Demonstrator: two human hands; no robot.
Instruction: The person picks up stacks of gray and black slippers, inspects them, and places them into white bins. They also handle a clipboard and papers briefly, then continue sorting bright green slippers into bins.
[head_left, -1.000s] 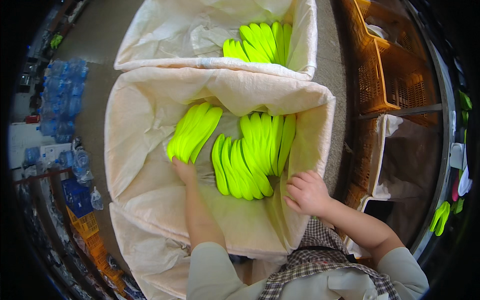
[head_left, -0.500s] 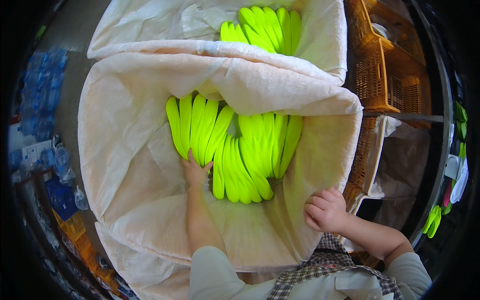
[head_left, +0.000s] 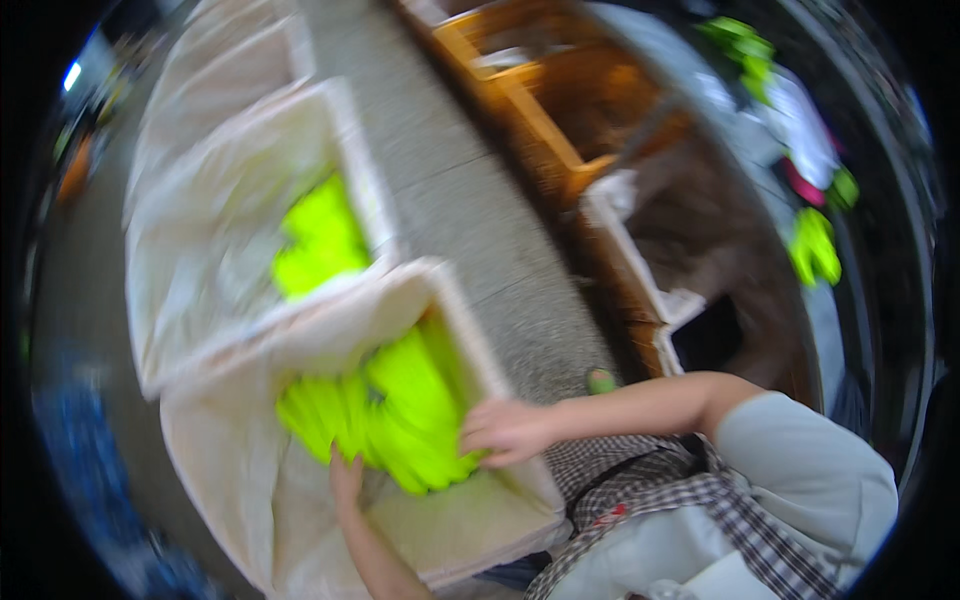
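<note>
Neon yellow-green elongated flat pieces (head_left: pixel 410 400), sole-like in shape, stand packed in a curved row inside a bin lined with off-white woven cloth (head_left: pixel 225 430). The picture is blurred, so their exact kind is unclear. My left hand (head_left: pixel 346 474) reaches into the bin, fingers spread against the near left end of the row. Over the bin's right side is my right hand (head_left: pixel 508 432), its fingers stretched out loosely toward the right end of the row. I see nothing held in it, and I cannot tell whether it touches the pieces.
A second lined bin (head_left: pixel 190 270) adjoins at the far side, with more neon pieces (head_left: pixel 325 238) inside. Across a grey floor strip (head_left: pixel 475 220), orange crates (head_left: pixel 550 115) stand in a row. Neon items (head_left: pixel 815 247) lie on a surface at the right. Blurred blue packs (head_left: pixel 80 430) are far left.
My view has swung toward the right, so the bins now appear farther left. My right hand has loosened from its curl at the rim and come nearer the row. My left hand stays at the pieces.
</note>
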